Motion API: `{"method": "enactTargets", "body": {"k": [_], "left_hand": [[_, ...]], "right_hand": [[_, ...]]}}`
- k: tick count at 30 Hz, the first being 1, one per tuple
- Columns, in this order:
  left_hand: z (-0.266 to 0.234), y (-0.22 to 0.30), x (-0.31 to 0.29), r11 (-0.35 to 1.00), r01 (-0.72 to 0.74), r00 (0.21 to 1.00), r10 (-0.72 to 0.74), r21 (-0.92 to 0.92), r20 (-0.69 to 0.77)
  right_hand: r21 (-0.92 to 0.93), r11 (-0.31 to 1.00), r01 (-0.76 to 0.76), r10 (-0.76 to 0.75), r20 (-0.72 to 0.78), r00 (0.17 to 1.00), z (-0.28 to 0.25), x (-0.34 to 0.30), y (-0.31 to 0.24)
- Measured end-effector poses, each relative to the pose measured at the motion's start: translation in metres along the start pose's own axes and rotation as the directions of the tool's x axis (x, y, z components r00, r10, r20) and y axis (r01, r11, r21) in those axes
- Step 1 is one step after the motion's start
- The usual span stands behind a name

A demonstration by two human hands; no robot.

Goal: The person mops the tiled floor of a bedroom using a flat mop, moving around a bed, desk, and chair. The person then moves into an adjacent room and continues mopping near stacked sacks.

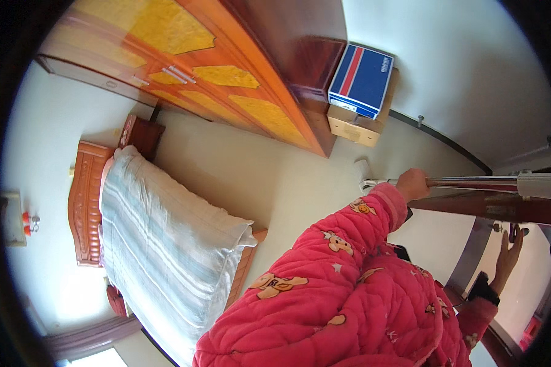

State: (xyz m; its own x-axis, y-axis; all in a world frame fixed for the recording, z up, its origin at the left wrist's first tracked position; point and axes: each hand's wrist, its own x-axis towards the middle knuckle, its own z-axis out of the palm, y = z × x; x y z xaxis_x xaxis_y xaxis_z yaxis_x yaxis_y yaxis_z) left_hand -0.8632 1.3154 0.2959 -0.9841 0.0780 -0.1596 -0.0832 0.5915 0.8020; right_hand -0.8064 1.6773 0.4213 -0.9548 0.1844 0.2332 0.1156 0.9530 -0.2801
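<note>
My left hand (pixel 414 184) is closed around the silver pole of a mop (pixel 471 183), which lies almost level across the right side. The mop's white head (pixel 362 174) is beyond that hand, over the pale floor, and a thicker white section is at the pole's other end. At the far right, my right hand (pixel 507 260) reaches to a door, thumb and fingers at a dark door handle (pixel 524 232); its grip is small and partly hidden. Both arms wear pink padded sleeves with cartoon animals, and a black band circles the right wrist.
A bed (pixel 171 238) with a striped grey cover stands at left, a dark red nightstand (pixel 142 136) beside it. An orange-brown wardrobe (pixel 251 79) lines the far wall. Near its end, a blue box (pixel 362 79) sits on a brown carton (pixel 354 127). The dark door edge (pixel 502 207) runs beneath the pole.
</note>
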Motion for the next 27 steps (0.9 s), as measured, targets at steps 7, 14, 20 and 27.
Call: {"method": "enactTargets", "body": {"k": [7, 14, 20, 27], "left_hand": [[-0.022, -0.012, 0.006, 1.0, -0.002, 1.0, 0.001, -0.031, -0.017], [-0.014, -0.016, 0.053, 0.999, 0.0, 0.994, -0.005, -0.047, -0.106], [-0.002, -0.01, 0.096, 0.997, 0.057, 0.986, -0.063, -0.046, -0.151], [0.013, -0.028, 0.11, 0.996, -0.083, 0.954, 0.088, 0.03, -0.288]], "right_hand": [[-0.15, 0.836, 0.528, -0.536, -0.01, 0.844, 0.063, 0.126, -0.009], [0.162, 0.893, 0.421, -0.449, 0.23, 0.864, 0.099, 0.255, -0.061], [0.031, 0.874, 0.486, -0.486, 0.11, 0.867, 0.124, 0.311, -0.112], [0.039, 0.748, 0.663, -0.62, 0.399, 0.676, 0.103, 0.345, -0.139]]}}
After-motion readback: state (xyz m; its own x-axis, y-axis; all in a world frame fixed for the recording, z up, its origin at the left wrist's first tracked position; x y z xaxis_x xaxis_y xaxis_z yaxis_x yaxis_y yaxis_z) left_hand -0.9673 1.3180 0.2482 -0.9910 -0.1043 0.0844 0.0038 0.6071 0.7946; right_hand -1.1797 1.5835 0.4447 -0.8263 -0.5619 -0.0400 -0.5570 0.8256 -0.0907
